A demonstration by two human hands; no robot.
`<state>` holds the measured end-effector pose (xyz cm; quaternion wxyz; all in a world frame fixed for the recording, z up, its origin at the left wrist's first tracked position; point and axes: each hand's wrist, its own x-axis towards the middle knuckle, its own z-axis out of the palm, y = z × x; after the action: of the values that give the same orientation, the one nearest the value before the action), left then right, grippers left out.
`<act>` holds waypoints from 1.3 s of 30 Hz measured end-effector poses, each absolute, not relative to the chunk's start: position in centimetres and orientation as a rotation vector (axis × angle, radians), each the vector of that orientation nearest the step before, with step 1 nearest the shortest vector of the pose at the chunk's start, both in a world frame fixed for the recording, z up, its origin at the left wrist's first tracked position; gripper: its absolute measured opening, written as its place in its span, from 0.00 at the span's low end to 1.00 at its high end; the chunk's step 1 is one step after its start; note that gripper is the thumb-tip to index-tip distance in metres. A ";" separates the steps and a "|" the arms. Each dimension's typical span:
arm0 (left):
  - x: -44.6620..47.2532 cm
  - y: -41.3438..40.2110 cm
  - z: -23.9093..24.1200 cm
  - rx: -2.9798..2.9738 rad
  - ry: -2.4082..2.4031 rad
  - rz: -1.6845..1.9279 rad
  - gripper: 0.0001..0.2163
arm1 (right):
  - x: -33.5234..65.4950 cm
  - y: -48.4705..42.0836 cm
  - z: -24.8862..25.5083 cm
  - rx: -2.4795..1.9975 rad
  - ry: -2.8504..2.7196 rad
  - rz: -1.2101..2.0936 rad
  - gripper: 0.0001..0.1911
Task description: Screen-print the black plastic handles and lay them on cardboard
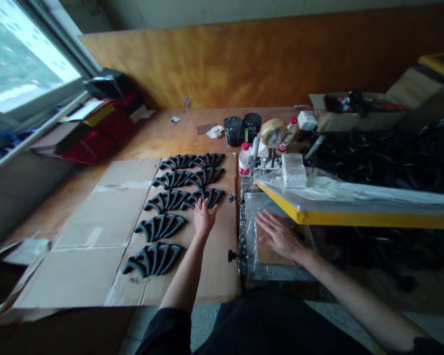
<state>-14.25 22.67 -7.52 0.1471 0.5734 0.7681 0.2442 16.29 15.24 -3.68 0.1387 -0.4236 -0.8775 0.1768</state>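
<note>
My left hand is over the cardboard sheet, fingers apart, at the near edge of a fan-shaped group of black curved parts. Whether the fingertips touch these parts I cannot tell. More such fans lie in two columns on the cardboard. On the right, my right hand is stretched out flat, palm down, over a brown board on a metal base plate. A yellow-edged screen frame is raised at a tilt above that plate, beside my right hand.
Black clamp knobs stick out from the plate's left side. Behind stand dark tubs, a red-capped bottle and a tape roll. Black parts are heaped at right, near an open carton. Red boxes sit far left.
</note>
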 end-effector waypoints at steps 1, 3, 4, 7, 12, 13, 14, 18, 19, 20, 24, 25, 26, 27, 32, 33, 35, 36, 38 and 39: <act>-13.4 22.6 -6.2 1.588 2.126 0.804 0.25 | 18.4 14.7 -3.8 -1.278 -2.533 0.453 0.33; -11.0 22.5 -2.6 1.428 1.882 1.002 0.24 | 21.4 13.4 -4.2 -1.284 -2.596 0.405 0.37; -9.4 22.4 -0.5 1.356 1.723 1.087 0.25 | 22.3 12.8 -4.4 -1.237 -2.647 0.414 0.38; -4.2 21.3 6.2 1.213 1.268 1.265 0.28 | 23.3 11.3 -4.0 -1.020 -2.736 0.521 0.30; 1.4 17.3 12.1 1.153 1.040 1.312 0.30 | 26.9 11.8 -1.0 -1.185 -2.384 0.492 0.14; 1.5 16.3 12.1 1.142 1.079 1.319 0.30 | 28.4 12.5 -0.5 -1.306 -2.238 0.422 0.13; 1.4 15.3 11.7 1.128 1.133 1.311 0.29 | 30.2 13.3 -0.1 -1.417 -2.089 0.349 0.13; 0.1 11.7 7.2 1.101 1.313 1.022 0.26 | 35.1 16.9 1.0 -1.638 -1.714 0.163 0.20; -0.1 11.0 5.7 1.105 1.341 0.943 0.26 | 35.1 17.7 1.3 -1.636 -1.702 0.154 0.20; -0.2 10.4 4.1 1.112 1.372 0.885 0.26 | 34.4 18.3 1.7 -1.616 -1.716 0.140 0.17; 0.4 9.3 -1.4 1.205 1.554 0.763 0.31 | 27.7 20.3 3.4 -1.481 -2.055 0.072 0.30; 0.5 9.3 -2.3 1.239 1.592 0.740 0.30 | 25.9 20.6 3.7 -1.477 -2.158 0.076 0.31; 0.6 9.4 -3.0 1.272 1.618 0.719 0.30 | 24.5 20.7 3.9 -1.484 -2.254 0.103 0.27; 0.7 9.5 -3.5 1.299 1.636 0.702 0.29 | 23.4 20.6 3.8 -1.498 -2.341 0.146 0.22; 0.3 9.6 -4.3 1.332 1.649 0.684 0.26 | 23.1 16.7 2.1 -1.305 -2.630 0.229 0.04; 0.3 9.6 -4.4 1.327 1.650 0.684 0.26 | 23.6 15.7 1.8 -1.170 -2.688 0.226 0.06; 0.3 9.5 -4.4 1.316 1.663 0.680 0.26 | 24.7 14.0 1.7 -0.907 -2.785 0.246 0.09; 0.4 9.5 -4.3 1.309 1.674 0.676 0.26 | 25.1 13.6 1.9 -0.820 -2.818 0.278 0.09; 0.4 9.5 -4.2 1.298 1.693 0.665 0.26 | 25.4 13.6 2.4 -0.778 -2.836 0.368 0.08; 0.5 9.5 -4.1 1.295 1.698 0.661 0.26 | 25.3 13.8 2.5 -0.814 -2.815 0.403 0.07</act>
<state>0.46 9.48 -4.08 0.4378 0.5208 0.6829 0.2660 25.33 13.80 2.54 0.0917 -0.2739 -0.9477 0.1357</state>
